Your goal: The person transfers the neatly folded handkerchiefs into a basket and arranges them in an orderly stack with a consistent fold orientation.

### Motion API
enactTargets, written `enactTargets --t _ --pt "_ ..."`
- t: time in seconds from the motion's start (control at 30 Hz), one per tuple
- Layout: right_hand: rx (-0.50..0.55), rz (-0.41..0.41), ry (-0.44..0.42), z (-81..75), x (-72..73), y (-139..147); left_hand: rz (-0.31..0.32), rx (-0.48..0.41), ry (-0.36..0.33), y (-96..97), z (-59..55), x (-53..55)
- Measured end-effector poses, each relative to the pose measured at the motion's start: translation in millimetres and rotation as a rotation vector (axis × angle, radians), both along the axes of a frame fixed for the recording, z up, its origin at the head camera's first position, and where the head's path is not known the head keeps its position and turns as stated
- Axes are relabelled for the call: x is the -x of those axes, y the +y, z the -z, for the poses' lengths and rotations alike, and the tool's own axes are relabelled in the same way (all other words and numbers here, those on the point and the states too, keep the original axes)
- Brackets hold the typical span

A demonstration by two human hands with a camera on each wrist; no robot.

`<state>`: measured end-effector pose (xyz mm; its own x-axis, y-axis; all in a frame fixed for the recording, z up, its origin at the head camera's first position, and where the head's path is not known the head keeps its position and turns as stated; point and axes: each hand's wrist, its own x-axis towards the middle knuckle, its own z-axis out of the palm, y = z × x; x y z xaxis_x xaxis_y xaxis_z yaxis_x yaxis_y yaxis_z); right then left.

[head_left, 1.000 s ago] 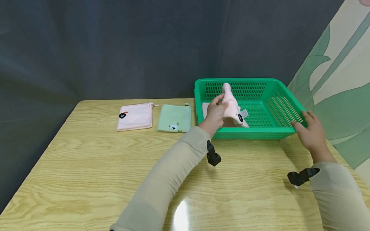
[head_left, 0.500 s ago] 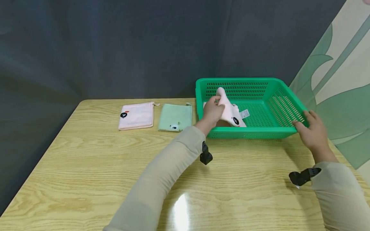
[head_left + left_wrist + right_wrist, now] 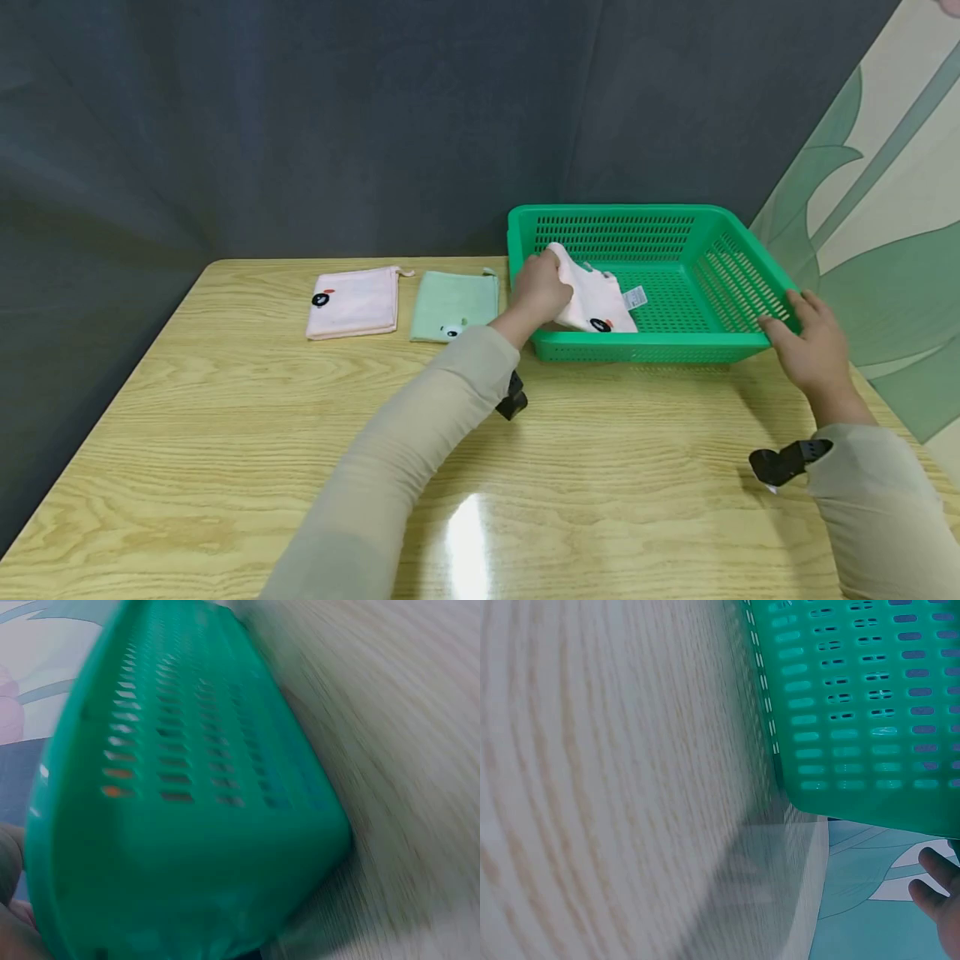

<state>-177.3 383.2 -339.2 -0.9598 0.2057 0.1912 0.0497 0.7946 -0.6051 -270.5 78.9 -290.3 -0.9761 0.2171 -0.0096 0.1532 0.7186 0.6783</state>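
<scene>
My left hand [image 3: 537, 292] reaches over the front left rim of a green plastic basket [image 3: 652, 339] and pinches a pale pink small towel [image 3: 592, 296] by its left end. The towel slopes down inside the basket, its black face patch toward the front and a white tag [image 3: 635, 297] beside it. At the basket's front right corner, my right hand [image 3: 810, 346] grips the rim, thumb on the front side. In the left wrist view the basket wall [image 3: 187, 855] hides most of the left hand. Fingers of the right hand [image 3: 945, 892] show beside the basket in the right wrist view.
Left of the basket, a folded green towel [image 3: 455, 304] lies on the wooden table [image 3: 247, 433], partly overlapped by the left sleeve. A folded pink towel [image 3: 354, 304] lies further left. A dark curtain [image 3: 360, 125] hangs behind, and a painted wall [image 3: 892, 250] stands at the right.
My left hand has moved left and slightly down with the pink towel, whose raised end has come lower toward the basket's left side. The right hand keeps its place on the rim.
</scene>
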Motion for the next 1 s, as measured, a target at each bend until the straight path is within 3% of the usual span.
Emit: enactTargets --t 0.07,0.13,0.23,0.33,0.47,0.7,1.0 --pt "-0.003 0.000 -0.001 0.1 0.2 0.5 0.043 0.068 0.058 -3.7 1.8 -0.7" --pt "-0.006 0.000 -0.003 0.0 0.4 0.9 0.076 0.081 0.125 -6.6 5.1 -2.9" --pt "-0.006 0.000 -0.003 -0.3 0.7 1.3 0.104 0.052 0.226 -9.0 11.1 -7.0" --pt "-0.001 0.001 -0.005 -0.7 1.3 1.6 0.094 -0.033 0.275 -9.7 16.2 -9.6" --pt "-0.006 0.003 -0.001 -0.2 1.9 0.4 0.061 -0.140 0.264 -11.4 20.8 -10.1" --pt "0.023 -0.007 -0.005 3.3 4.7 -6.6 0.041 -0.081 0.268 -15.6 23.6 -10.0" --pt "0.040 -0.009 -0.008 2.2 1.4 0.2 0.034 -0.130 0.298 -9.3 24.9 -13.7"
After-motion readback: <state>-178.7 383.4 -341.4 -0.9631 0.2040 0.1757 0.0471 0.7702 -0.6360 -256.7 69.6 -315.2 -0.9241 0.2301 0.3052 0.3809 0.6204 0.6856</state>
